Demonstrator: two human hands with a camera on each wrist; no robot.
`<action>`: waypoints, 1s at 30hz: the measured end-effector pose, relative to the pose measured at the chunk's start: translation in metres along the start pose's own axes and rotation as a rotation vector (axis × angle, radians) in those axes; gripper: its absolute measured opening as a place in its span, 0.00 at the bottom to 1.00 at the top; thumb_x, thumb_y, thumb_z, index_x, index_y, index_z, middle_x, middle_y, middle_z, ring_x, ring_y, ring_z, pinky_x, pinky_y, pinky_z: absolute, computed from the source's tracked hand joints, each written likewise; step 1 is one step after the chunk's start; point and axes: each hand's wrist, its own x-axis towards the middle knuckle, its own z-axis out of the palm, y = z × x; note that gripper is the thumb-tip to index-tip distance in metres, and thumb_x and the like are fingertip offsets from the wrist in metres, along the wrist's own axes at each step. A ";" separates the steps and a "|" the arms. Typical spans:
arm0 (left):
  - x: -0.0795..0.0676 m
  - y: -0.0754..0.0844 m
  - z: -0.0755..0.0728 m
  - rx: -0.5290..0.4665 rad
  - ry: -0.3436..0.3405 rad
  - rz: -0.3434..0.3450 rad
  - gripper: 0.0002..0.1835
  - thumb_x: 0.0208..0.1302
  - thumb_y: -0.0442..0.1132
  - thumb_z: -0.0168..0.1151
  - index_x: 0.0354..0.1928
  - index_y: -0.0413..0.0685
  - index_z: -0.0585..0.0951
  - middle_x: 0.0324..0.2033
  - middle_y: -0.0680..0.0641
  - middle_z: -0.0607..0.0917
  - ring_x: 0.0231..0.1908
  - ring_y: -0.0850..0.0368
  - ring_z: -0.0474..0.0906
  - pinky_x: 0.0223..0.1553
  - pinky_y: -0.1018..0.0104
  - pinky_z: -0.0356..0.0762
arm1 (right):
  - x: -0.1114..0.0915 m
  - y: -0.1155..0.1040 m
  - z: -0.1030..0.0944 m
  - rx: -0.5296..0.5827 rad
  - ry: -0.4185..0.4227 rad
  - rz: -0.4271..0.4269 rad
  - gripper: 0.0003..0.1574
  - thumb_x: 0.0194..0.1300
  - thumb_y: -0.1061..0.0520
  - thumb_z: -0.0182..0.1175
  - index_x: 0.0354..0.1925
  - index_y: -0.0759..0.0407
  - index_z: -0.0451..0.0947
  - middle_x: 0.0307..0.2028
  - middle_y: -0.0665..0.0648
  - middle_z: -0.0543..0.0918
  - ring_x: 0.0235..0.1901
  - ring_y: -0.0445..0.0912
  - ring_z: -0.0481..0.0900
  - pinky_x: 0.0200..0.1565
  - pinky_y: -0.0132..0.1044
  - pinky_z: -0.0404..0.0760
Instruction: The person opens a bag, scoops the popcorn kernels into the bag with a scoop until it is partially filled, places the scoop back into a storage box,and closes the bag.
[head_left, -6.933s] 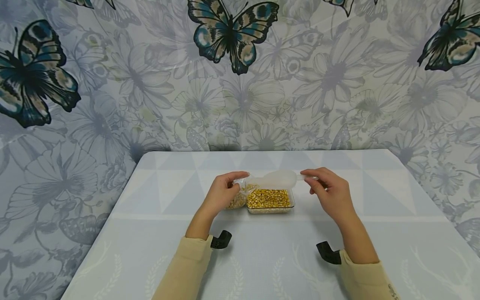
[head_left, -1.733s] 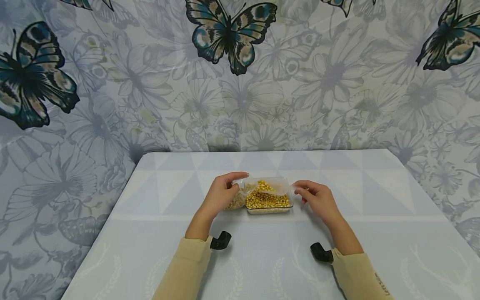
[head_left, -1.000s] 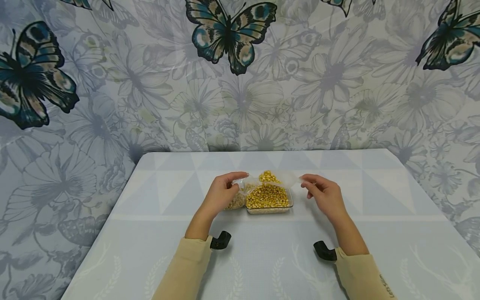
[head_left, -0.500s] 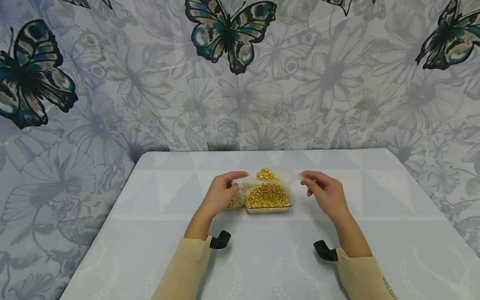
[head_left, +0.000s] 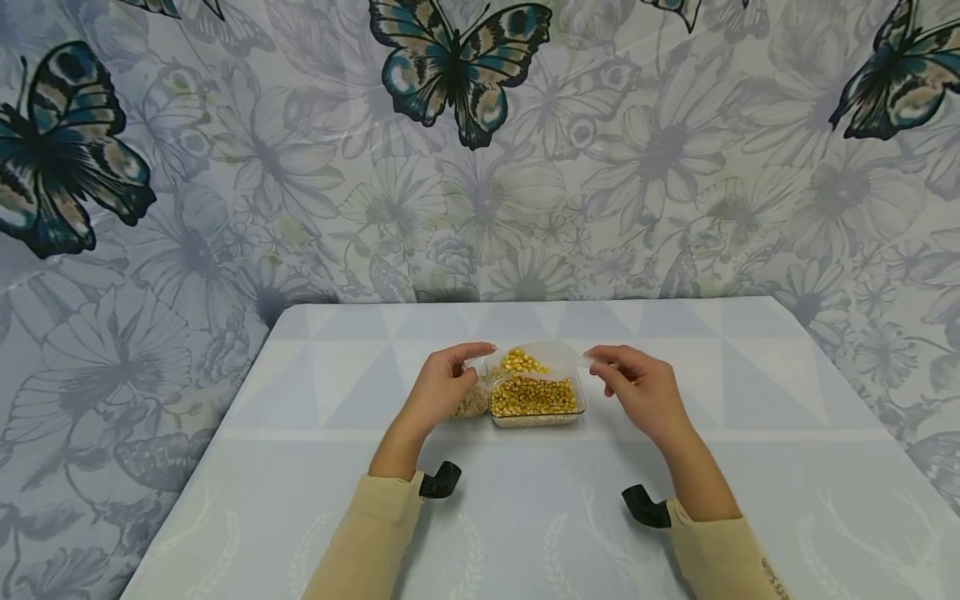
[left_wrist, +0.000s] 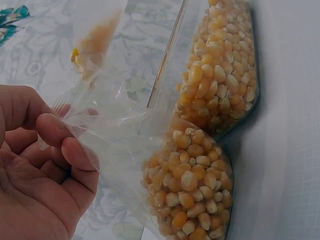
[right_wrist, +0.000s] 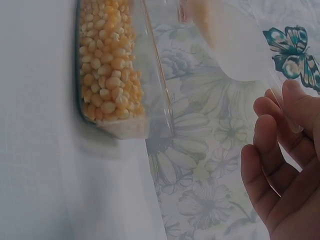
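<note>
My left hand (head_left: 446, 375) pinches the mouth of a clear plastic bag (left_wrist: 117, 140), holding it up. Corn kernels (left_wrist: 192, 185) fill the bag's lower part, which stands against the left end of a glass container (head_left: 537, 419). More yellow corn kernels (head_left: 534, 395) are in that container. My right hand (head_left: 641, 385) holds a translucent white scoop (head_left: 561, 357) by its thin handle, between thumb and fingers. In the head view the scoop overlaps the container's far side. A heap of kernels (head_left: 519, 361) lies at its left end, close to the bag's mouth.
The table (head_left: 525, 517) has a pale cover with grey-blue triangles. A fabric backdrop (head_left: 637, 167) with flowers and butterflies hangs behind it. Black wrist mounts (head_left: 441, 480) stick out from both sleeves.
The scoop, without visible kernels at first, goes low over the container and rises with a heap of corn. My right hand then carries it left toward the bag. The left hand stays in place.
</note>
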 end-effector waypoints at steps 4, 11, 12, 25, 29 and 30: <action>0.000 0.000 0.000 0.001 -0.005 0.002 0.25 0.69 0.31 0.48 0.62 0.59 0.81 0.58 0.48 0.84 0.13 0.59 0.52 0.15 0.68 0.55 | 0.000 -0.003 0.005 -0.025 -0.011 -0.040 0.13 0.66 0.64 0.64 0.48 0.56 0.86 0.31 0.56 0.87 0.20 0.41 0.78 0.23 0.30 0.74; 0.000 0.000 0.000 -0.006 -0.004 -0.001 0.25 0.68 0.31 0.48 0.62 0.57 0.81 0.56 0.50 0.84 0.14 0.58 0.53 0.16 0.68 0.56 | -0.001 -0.009 0.011 -0.080 0.000 -0.137 0.13 0.63 0.64 0.66 0.47 0.55 0.86 0.29 0.52 0.85 0.20 0.36 0.75 0.22 0.27 0.73; 0.000 0.000 0.000 -0.008 -0.004 0.000 0.25 0.68 0.30 0.48 0.62 0.56 0.81 0.57 0.50 0.84 0.14 0.58 0.53 0.16 0.69 0.56 | -0.001 -0.010 0.011 -0.089 0.003 -0.144 0.14 0.63 0.64 0.66 0.47 0.55 0.86 0.29 0.51 0.85 0.20 0.35 0.75 0.22 0.27 0.73; 0.000 0.000 0.000 -0.013 -0.009 0.004 0.25 0.68 0.30 0.48 0.63 0.55 0.81 0.51 0.42 0.86 0.14 0.58 0.52 0.16 0.68 0.55 | 0.000 -0.018 0.010 -0.080 0.051 -0.186 0.16 0.61 0.66 0.67 0.48 0.55 0.86 0.28 0.48 0.83 0.19 0.34 0.73 0.23 0.25 0.71; -0.001 0.001 0.000 -0.010 -0.009 0.011 0.25 0.68 0.30 0.48 0.63 0.54 0.81 0.57 0.43 0.84 0.14 0.58 0.52 0.16 0.69 0.55 | -0.001 -0.020 0.011 -0.065 0.076 -0.215 0.17 0.60 0.68 0.67 0.47 0.55 0.86 0.28 0.49 0.83 0.19 0.34 0.73 0.23 0.25 0.71; -0.001 0.001 0.000 -0.008 -0.009 0.012 0.25 0.68 0.29 0.48 0.62 0.54 0.81 0.58 0.43 0.84 0.14 0.58 0.52 0.16 0.69 0.55 | -0.001 -0.020 0.011 -0.064 0.081 -0.217 0.17 0.60 0.68 0.67 0.47 0.55 0.87 0.27 0.49 0.83 0.19 0.34 0.73 0.23 0.25 0.71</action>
